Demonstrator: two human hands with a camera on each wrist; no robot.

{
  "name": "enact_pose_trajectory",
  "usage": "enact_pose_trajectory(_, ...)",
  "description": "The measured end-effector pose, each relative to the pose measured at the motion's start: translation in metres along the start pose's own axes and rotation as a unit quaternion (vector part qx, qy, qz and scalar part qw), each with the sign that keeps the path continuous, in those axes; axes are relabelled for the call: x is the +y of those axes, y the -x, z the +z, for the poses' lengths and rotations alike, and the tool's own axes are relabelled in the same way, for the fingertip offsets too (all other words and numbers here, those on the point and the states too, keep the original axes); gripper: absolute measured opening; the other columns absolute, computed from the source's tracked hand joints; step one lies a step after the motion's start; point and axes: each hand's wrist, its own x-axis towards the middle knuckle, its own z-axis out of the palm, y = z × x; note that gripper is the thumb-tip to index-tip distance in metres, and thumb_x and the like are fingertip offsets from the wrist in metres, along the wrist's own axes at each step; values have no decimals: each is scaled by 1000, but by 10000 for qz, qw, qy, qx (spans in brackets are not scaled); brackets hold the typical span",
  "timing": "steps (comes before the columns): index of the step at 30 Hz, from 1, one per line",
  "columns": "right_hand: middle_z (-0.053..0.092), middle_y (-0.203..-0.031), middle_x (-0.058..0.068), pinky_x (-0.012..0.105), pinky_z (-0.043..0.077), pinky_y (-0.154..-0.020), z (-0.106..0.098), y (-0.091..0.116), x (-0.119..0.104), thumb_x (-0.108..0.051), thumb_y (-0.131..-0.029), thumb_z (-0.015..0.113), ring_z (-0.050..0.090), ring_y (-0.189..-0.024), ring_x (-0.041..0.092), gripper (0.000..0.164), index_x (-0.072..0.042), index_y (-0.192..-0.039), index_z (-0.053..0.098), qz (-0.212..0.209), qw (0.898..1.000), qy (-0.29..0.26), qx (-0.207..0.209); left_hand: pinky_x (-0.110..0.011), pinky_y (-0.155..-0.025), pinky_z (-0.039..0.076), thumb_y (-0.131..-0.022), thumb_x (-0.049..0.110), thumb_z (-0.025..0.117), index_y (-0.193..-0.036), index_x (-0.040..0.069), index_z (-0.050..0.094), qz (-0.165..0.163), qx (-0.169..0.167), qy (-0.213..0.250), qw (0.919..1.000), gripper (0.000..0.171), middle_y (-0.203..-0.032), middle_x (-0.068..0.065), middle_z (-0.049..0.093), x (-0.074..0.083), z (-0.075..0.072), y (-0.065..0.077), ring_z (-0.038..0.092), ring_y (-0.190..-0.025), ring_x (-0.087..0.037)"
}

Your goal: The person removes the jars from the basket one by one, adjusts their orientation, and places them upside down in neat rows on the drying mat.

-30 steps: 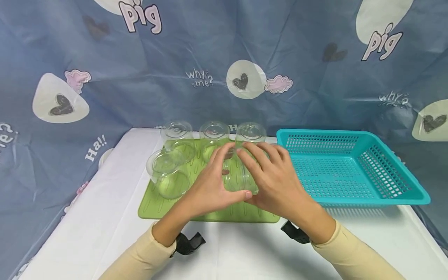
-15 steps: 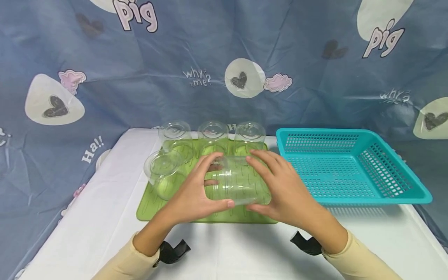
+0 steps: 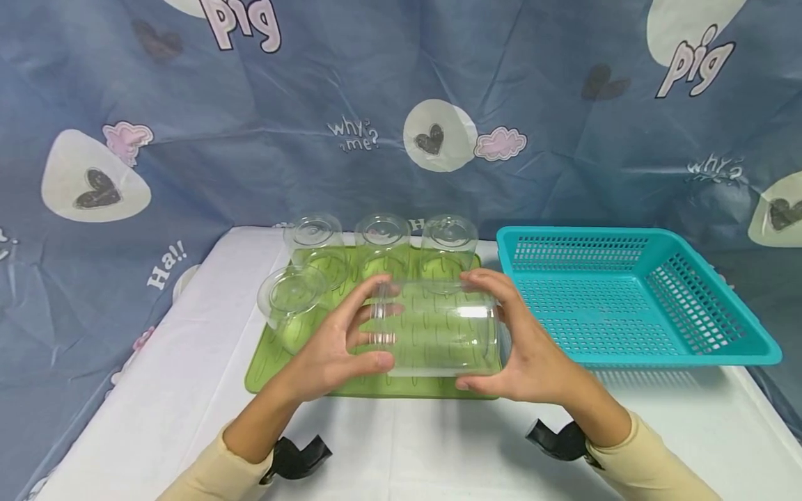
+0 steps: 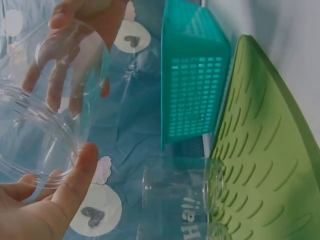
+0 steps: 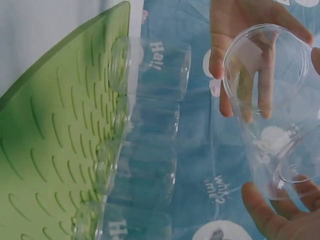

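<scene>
Over the green ridged mat [image 3: 363,386], a clear cup [image 3: 438,327] lies on its side between my two hands, its ringed rim to the left and its base to the right. My left hand [image 3: 326,358] grips the rim end, thumb in front and fingers behind, seen through the wall. Around the base end my right hand [image 3: 532,348] curls, thumb below and fingers above. The left wrist view shows the left thumb and fingers pinching the ridged rim [image 4: 50,132]. In the right wrist view, the right fingertips [image 5: 255,202] touch the cup's wall.
Upside down on the mat stand several other clear cups: three along the back, such as the right one [image 3: 449,240], and one at the front left [image 3: 293,296]. A turquoise plastic basket [image 3: 708,358] is on the right. Printed blue cloth [image 3: 250,167] hangs behind the white table.
The hands have moved apart along the cup, the left one leftward and the right one rightward. The cup has swung round from mostly behind the fingers to lie broadside between them.
</scene>
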Motion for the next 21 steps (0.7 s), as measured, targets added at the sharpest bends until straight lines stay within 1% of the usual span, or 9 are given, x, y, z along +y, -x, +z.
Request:
enact_pose_trajectory(4,40,-148,17,26,50,-102,2,-2,1,-36,-66,93,42,-135,20,105,7,-141,34,-239,9997,-34,25,-40,-103,56,-85,32,78,-157,20,20,-190,-109,-200,9996,93,-157,-16,31,0,-4,6,45,-138,-41)
enact_pose_trajectory(6,40,-148,17,32,49,-102,0,-2,0,-35,-64,93,41,-136,19,105,6,-141,35,-237,9997,41,-20,-37,-103,56,-85,37,78,-158,21,19,-276,-157,-350,9989,95,-159,-16,29,-1,-8,12,46,-138,-39)
enact_pose_trajectory(8,41,-148,14,37,49,-99,-3,-2,-1,-35,-63,94,40,-137,16,105,3,-142,36,-86,9998,139,-105,-35,-104,55,-85,40,77,-159,23,18,-309,-198,-543,9979,96,-161,-14,29,-1,-14,18,46,-139,-35)
enact_pose_trajectory(11,41,-148,11,41,48,-93,-9,-1,-2,-36,-61,95,39,-137,13,106,-1,-143,37,179,9990,326,-246,-34,-105,54,-87,33,77,-158,22,21,-244,-242,-893,9954,92,-159,-12,34,0,-22,32,45,-141,-27)
enact_pose_trajectory(14,41,-147,11,41,47,-91,-15,0,-3,-35,-60,95,40,-135,13,106,-3,-143,37,303,9979,467,-320,-32,-105,53,-86,24,79,-157,23,25,-182,-278,-1457,9888,89,-155,-9,41,2,-29,45,47,-139,-16)
enact_pose_trajectory(16,41,-147,10,40,47,-91,-18,0,-2,-34,-60,96,40,-134,12,107,-3,-144,37,323,9975,526,-352,-31,-105,54,-84,21,80,-155,25,29,-295,-249,-1851,9820,87,-152,-6,46,3,-33,54,48,-136,-10)
enact_pose_trajectory(18,41,-147,11,39,47,-90,-20,0,-2,-32,-59,96,40,-134,12,108,-3,-144,37,298,9971,594,-373,-31,-103,54,-84,21,80,-153,26,32,-454,-186,-2277,9725,84,-148,-3,50,3,-37,64,51,-134,-10)
enact_pose_trajectory(19,41,-147,10,39,48,-90,-21,0,-1,-31,-59,96,40,-133,11,108,-3,-145,37,296,9967,642,-397,-33,-102,55,-84,25,80,-153,27,33,-581,-110,-2563,9648,84,-146,0,53,4,-38,70,53,-132,-10)
enact_pose_trajectory(21,41,-147,11,37,49,-90,-24,1,0,-28,-57,97,40,-134,10,110,-3,-146,36,267,9958,748,-449,-38,-99,56,-82,30,81,-151,27,37,-676,54,-3331,9405,83,-138,6,59,5,-41,82,57,-127,-13)
